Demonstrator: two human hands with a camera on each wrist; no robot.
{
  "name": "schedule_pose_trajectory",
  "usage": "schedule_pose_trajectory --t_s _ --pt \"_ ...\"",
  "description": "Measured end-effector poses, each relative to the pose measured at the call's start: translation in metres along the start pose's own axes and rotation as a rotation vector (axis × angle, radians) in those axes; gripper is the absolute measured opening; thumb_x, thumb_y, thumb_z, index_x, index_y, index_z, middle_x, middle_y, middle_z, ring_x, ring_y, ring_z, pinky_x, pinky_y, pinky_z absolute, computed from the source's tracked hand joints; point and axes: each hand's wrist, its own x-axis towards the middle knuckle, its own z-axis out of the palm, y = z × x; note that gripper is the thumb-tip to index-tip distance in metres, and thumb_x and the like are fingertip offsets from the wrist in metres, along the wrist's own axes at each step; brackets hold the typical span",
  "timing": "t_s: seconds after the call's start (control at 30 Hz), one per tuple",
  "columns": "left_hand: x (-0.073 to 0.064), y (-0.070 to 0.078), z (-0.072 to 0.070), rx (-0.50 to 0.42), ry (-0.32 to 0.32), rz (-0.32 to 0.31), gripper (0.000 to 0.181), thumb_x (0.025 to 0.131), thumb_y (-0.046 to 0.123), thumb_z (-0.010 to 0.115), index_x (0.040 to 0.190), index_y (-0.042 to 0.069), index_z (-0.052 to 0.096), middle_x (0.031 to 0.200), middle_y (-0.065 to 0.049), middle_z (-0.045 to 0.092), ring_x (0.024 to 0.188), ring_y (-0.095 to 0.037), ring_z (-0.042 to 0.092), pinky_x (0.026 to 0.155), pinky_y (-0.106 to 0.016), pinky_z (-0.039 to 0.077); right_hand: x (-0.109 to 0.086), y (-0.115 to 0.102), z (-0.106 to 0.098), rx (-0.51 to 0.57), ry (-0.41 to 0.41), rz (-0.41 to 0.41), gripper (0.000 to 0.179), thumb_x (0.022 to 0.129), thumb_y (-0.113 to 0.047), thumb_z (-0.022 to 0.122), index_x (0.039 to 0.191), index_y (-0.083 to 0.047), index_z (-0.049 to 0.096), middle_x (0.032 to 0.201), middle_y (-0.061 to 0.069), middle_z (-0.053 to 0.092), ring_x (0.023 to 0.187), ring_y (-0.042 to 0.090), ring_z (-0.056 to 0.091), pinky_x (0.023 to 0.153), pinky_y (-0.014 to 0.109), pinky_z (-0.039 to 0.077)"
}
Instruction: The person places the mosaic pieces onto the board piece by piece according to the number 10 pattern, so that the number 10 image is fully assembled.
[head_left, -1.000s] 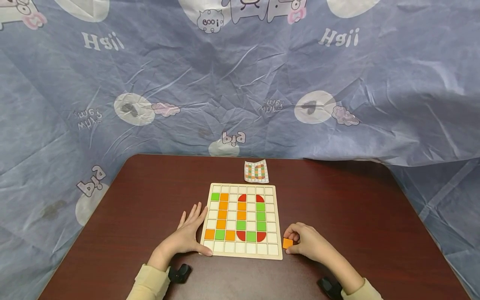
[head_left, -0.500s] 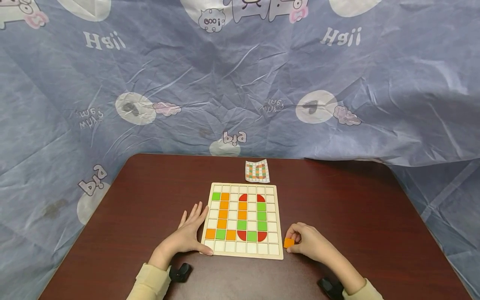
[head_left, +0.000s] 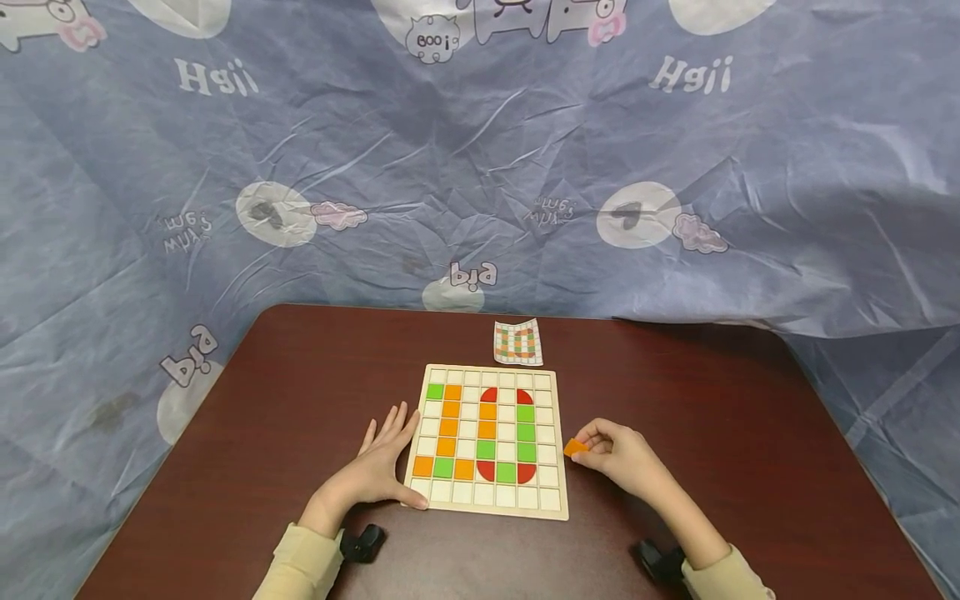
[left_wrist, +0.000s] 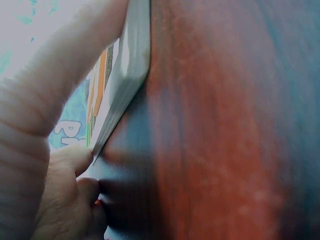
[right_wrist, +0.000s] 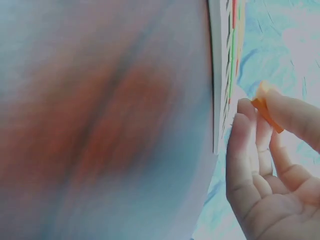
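A square wooden grid board (head_left: 483, 495) lies on the table, with green and orange square tiles and red rounded corner tiles set in some of its cells. My left hand (head_left: 371, 475) rests against the board's left side, fingers spread and thumb at the near left corner. In the left wrist view the thumb passes close over the board's edge (left_wrist: 131, 67). Just off the board's right side, my right hand (head_left: 622, 458) pinches an orange square tile (head_left: 576, 447) between thumb and fingertips. The right wrist view shows that tile (right_wrist: 268, 116) tilted, raised off the table.
Behind the board lies a small printed card (head_left: 517, 343) with a coloured grid pattern. The dark wooden table (head_left: 712, 400) reaches back to a blue patterned cloth (head_left: 480, 167) hung around it. Black wrist devices (head_left: 363, 544) sit at both wrists.
My right hand has lifted the orange tile and moved it away from me along the board's right side, tilting it. The left hand stays in place; the view has shifted slightly.
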Motion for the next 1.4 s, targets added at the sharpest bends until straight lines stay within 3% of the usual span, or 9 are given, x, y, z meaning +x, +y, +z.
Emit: schedule_pose_trajectory --t_s 0.33,0.5,0.8,1.03,1.4 --pt "0.000 0.004 -0.001 -0.006 0.003 -0.001 0.138 0.056 0.046 0.094 0.158 0.005 0.011 0.165 -0.020 -0.004 0.153 -0.038 -0.005 0.118 -0.062 -0.007 0.035 -0.012 0.007 0.243 0.057 0.031 0.025 0.084 -0.009 0.076 0.104 0.001 0.065 0.092 0.010 0.070 0.076 0.012 0.067 0.070 0.027 0.057" --pt "-0.001 0.004 -0.001 -0.020 0.003 -0.002 0.137 0.056 0.045 0.094 0.158 0.004 0.011 0.165 -0.020 -0.004 0.153 -0.038 -0.005 0.118 -0.062 -0.007 0.053 -0.021 0.013 0.288 0.088 0.019 0.027 0.085 -0.009 0.075 0.108 0.002 0.064 0.095 0.013 0.070 0.079 0.015 0.069 0.074 0.034 0.059" --pt "-0.002 0.002 0.001 -0.017 0.010 0.006 0.137 0.057 0.047 0.094 0.158 0.003 0.011 0.165 -0.021 -0.003 0.153 -0.039 -0.004 0.118 -0.063 -0.007 0.081 -0.040 0.025 0.221 0.095 0.014 0.019 0.089 -0.014 0.072 0.105 -0.004 0.068 0.097 0.012 0.073 0.088 0.026 0.071 0.074 0.032 0.056" --pt "-0.002 0.002 0.001 -0.007 0.006 -0.008 0.137 0.056 0.047 0.094 0.158 0.005 0.012 0.165 -0.020 -0.003 0.153 -0.038 -0.003 0.119 -0.061 -0.006 0.097 -0.047 0.035 0.112 0.106 0.015 0.015 0.088 -0.015 0.074 0.100 -0.008 0.071 0.098 0.011 0.074 0.082 0.020 0.068 0.069 0.029 0.055" --pt "-0.001 0.003 0.001 -0.014 0.012 -0.006 0.137 0.056 0.046 0.094 0.158 0.004 0.013 0.165 -0.020 -0.003 0.153 -0.038 -0.004 0.119 -0.061 -0.006 0.110 -0.047 0.047 0.024 0.050 -0.003 0.011 0.088 -0.016 0.074 0.097 -0.010 0.073 0.090 0.005 0.074 0.077 0.014 0.066 0.070 0.029 0.055"
